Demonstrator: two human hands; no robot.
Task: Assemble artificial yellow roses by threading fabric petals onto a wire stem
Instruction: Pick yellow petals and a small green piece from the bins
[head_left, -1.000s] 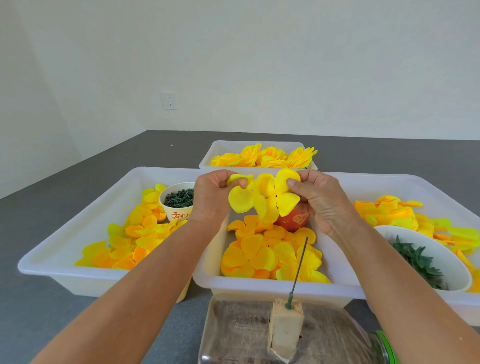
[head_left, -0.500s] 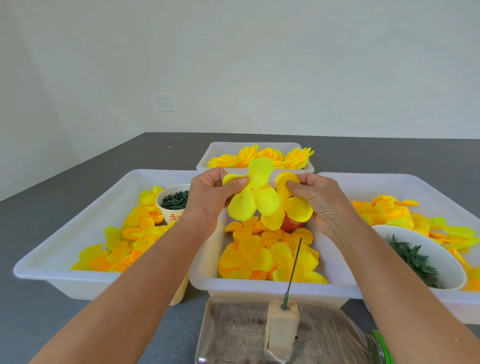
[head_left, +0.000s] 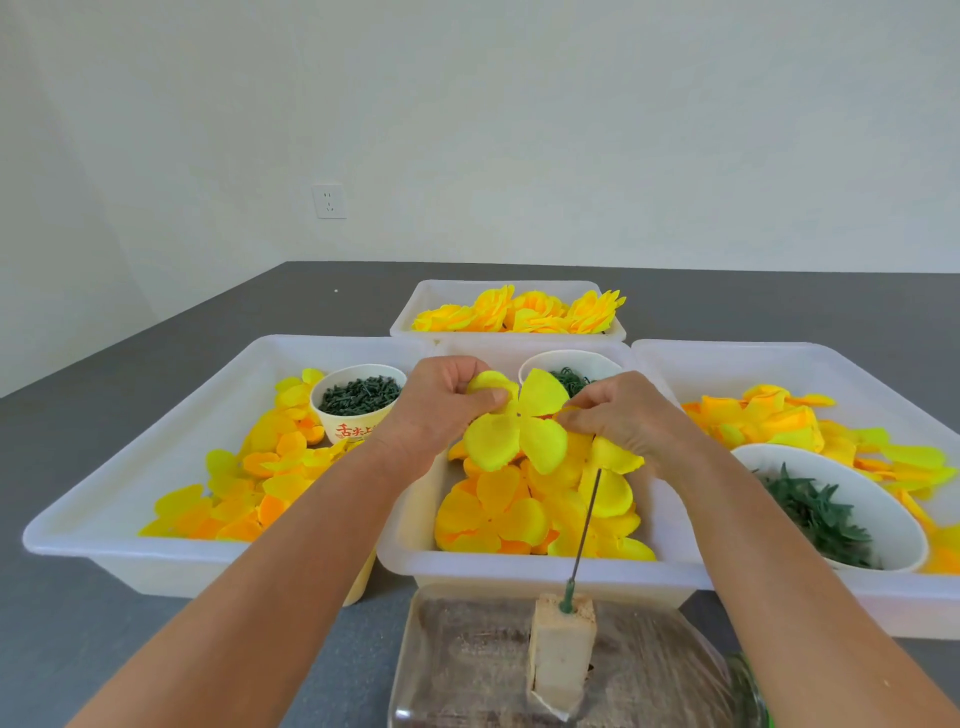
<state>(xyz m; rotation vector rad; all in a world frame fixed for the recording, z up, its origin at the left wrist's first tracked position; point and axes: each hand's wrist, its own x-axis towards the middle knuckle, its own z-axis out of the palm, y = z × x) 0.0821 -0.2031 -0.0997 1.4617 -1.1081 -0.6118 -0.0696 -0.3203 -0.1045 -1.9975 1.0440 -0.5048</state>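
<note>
Both your hands are raised over the middle white tray (head_left: 530, 569), which sits at the near edge of the grey tabletop (head_left: 67, 639). Your left hand (head_left: 441, 410) has its fingers (head_left: 491, 397) pinched together on the upper left lobe of a four-lobed yellow fabric petal (head_left: 519, 431). Your right hand (head_left: 628, 415) has its fingers closed on the petal's right side, and more loose petals hang beneath that hand. The petal is spread open, its flat face turned toward you, with a small centre hole where the lobes meet.

The wire stem (head_left: 584, 535) stands just below and right of the petal, in a pale block (head_left: 561, 649) on a clear plastic container (head_left: 467, 670) at the near edge. Its long axis runs nearly upright, leaning slightly right, with its bare tip pointing up toward your right hand.

To thread cleanly, it seems best to tilt the petal flat, bring its centre hole directly above the wire tip, and keep the fabric lightly taut between both pinches as you lower it. The tip could otherwise snag or pierce a lobe. Finished yellow roses (head_left: 519, 312) fill the far tray (head_left: 415, 312).
</note>
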